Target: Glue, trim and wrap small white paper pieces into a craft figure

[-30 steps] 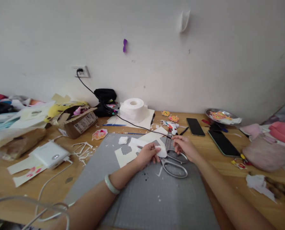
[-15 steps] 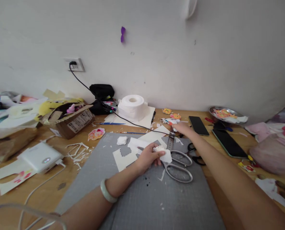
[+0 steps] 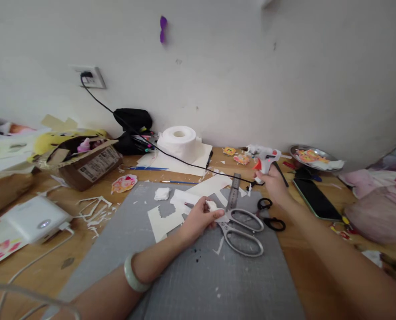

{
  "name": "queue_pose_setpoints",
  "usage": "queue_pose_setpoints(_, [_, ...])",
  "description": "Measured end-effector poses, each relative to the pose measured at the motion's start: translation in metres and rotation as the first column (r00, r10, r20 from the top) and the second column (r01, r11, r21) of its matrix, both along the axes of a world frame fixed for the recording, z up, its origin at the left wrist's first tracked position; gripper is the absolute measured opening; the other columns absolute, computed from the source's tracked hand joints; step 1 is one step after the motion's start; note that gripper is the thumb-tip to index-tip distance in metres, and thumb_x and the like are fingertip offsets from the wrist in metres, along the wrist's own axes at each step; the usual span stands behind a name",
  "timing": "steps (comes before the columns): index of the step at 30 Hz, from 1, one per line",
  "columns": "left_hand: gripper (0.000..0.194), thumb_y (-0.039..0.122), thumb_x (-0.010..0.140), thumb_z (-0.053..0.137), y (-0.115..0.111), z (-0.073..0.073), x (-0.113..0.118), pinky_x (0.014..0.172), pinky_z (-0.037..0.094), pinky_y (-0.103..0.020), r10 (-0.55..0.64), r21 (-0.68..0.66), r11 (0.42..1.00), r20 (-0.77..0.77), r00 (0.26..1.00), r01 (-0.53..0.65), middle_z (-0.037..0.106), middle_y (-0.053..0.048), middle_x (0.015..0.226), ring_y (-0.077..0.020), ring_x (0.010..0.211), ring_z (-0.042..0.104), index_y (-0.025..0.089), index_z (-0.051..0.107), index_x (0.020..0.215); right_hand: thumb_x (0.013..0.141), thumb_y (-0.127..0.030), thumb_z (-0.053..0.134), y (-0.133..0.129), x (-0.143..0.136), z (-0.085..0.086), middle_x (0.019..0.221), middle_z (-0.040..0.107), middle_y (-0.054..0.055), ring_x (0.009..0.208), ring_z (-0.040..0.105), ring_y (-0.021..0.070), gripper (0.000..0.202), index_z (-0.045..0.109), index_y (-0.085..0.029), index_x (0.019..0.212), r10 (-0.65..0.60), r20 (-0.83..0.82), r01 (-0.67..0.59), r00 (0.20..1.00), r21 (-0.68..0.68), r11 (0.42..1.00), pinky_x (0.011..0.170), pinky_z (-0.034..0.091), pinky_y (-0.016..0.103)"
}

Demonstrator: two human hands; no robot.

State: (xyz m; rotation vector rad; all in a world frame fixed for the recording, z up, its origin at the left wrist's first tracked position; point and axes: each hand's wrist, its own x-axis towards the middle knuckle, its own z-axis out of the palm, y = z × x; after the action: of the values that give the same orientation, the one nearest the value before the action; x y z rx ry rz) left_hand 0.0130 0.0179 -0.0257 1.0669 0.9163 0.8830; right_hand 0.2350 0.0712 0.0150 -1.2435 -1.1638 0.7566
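My right hand [image 3: 271,180] grips a white glue gun [image 3: 265,156] with an orange trigger, raised above the back right of the table, its nozzle pointing left. A black cord runs from the gun's handle to the wall socket. In my left hand [image 3: 202,218] is a small white paper piece [image 3: 214,206], pinched between thumb and fingers and partly hidden by them. Grey-handled scissors [image 3: 242,239] lie just right of that hand on the grey cutting mat [image 3: 184,280]. A metal ruler [image 3: 234,191] lies behind them, and black-handled scissors [image 3: 274,223] rest at the mat's right edge.
Cut paper scraps [image 3: 161,222] lie on the mat. Behind it stands a paper roll [image 3: 178,140]. A cardboard box [image 3: 91,164] and a white power bank [image 3: 36,220] are on the left. A metal bowl [image 3: 296,149] and a phone [image 3: 316,198] are on the right.
My right hand has lifted the glue gun off the table and brought it up and to the right. The left hand still holds the paper piece. The camera view has shifted slightly.
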Motion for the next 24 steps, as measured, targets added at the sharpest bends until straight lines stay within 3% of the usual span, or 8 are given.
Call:
queue_pose_setpoints(5, [0.039,0.056,0.072,0.044,0.0,0.0,0.002,0.043,0.038,-0.021,-0.02,-0.017,1.0,0.111,0.994,0.022,0.052,0.003,0.05,-0.0104,0.044,0.05,0.016,0.045,0.073,0.061,-0.031,0.06,0.0,0.008,0.027,0.063,0.048,-0.006,0.055,0.047,0.01,0.021,0.045,-0.023,0.073,-0.022,-0.103,0.037,0.994,0.144,0.989,0.056,0.039,0.024])
queue_pose_setpoints(9, [0.027,0.041,0.069,0.054,-0.002,0.0,0.003,0.047,0.04,-0.021,-0.016,-0.021,1.0,0.131,0.991,0.019,0.052,0.004,0.05,-0.0099,0.045,0.051,0.017,0.042,0.07,0.059,-0.035,0.064,0.002,0.004,0.04,0.062,0.046,-0.007,0.053,0.044,0.0089,0.027,0.045,-0.022,0.073,-0.058,-0.113,0.079,0.992,0.188,0.979,0.054,0.038,0.023])
queue_pose_setpoints(12, [0.021,0.031,0.068,0.058,-0.002,0.001,0.004,0.045,0.037,-0.019,-0.01,-0.011,1.0,0.103,0.995,0.011,0.052,0.006,0.047,-0.008,0.041,0.047,0.017,0.042,0.072,0.059,-0.041,0.064,-0.003,-0.006,0.03,0.057,0.046,-0.007,0.049,0.042,0.0085,0.03,0.046,-0.02,0.07,-0.17,-0.013,0.171,0.985,0.056,0.984,0.05,0.036,0.023])
queue_pose_setpoints(15, [0.019,0.028,0.069,0.057,-0.002,0.001,0.004,0.043,0.035,-0.019,-0.015,-0.002,1.0,0.074,0.997,0.015,0.051,0.007,0.043,-0.0079,0.038,0.045,0.018,0.042,0.072,0.059,-0.042,0.064,-0.013,-0.021,0.009,0.056,0.05,-0.006,0.047,0.043,0.0096,0.032,0.05,-0.018,0.073,-0.18,0.035,0.181,0.983,-0.023,0.983,0.049,0.037,0.024])
queue_pose_setpoints(19, [0.016,0.028,0.073,0.051,-0.002,0.001,0.003,0.043,0.035,-0.019,-0.005,0.012,1.0,0.038,0.999,0.005,0.053,0.006,0.041,-0.0089,0.037,0.046,0.019,0.038,0.072,0.056,-0.04,0.067,-0.028,-0.036,-0.016,0.072,0.062,0.0,0.065,0.057,0.0168,0.037,0.054,-0.017,0.082,-0.146,0.12,0.156,0.982,-0.08,0.984,0.062,0.043,0.028])
queue_pose_setpoints(24, [0.013,0.027,0.076,0.045,-0.004,0.001,0.004,0.041,0.036,-0.019,0.011,0.022,1.0,0.005,1.0,-0.011,0.053,0.006,0.039,-0.0097,0.035,0.046,0.02,0.034,0.073,0.055,-0.04,0.068,-0.039,-0.042,-0.027,0.083,0.066,0.006,0.08,0.06,0.0242,0.044,0.054,-0.018,0.09,-0.166,0.223,0.195,0.961,-0.117,0.974,0.073,0.044,0.036])
